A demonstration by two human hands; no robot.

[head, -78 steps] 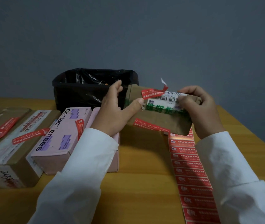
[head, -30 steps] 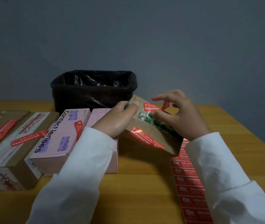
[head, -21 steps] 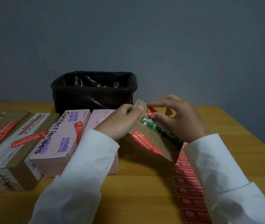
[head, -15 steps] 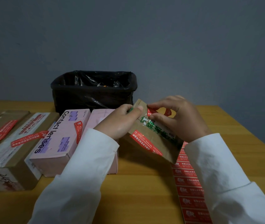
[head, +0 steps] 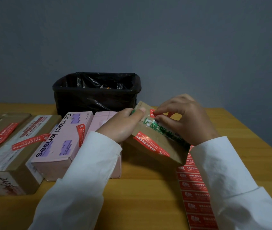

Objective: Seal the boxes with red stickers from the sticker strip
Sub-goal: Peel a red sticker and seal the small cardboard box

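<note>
A small brown cardboard box with green print is held tilted above the table. My left hand grips its left end, thumb on top. My right hand holds the far right side, with thumb and forefinger pinching a red sticker against the box's upper edge. Another red sticker lies stuck along the box's near face. The red sticker strip runs down the table under my right sleeve.
A black-lined bin stands at the back. Left of my hands lie two pink boxes and two brown boxes, several bearing red stickers. The wooden table ends at the right.
The box came down from chest height and tilted toward me. The loose sticker end that stuck up is now folded onto the box's top edge under my right fingers.
</note>
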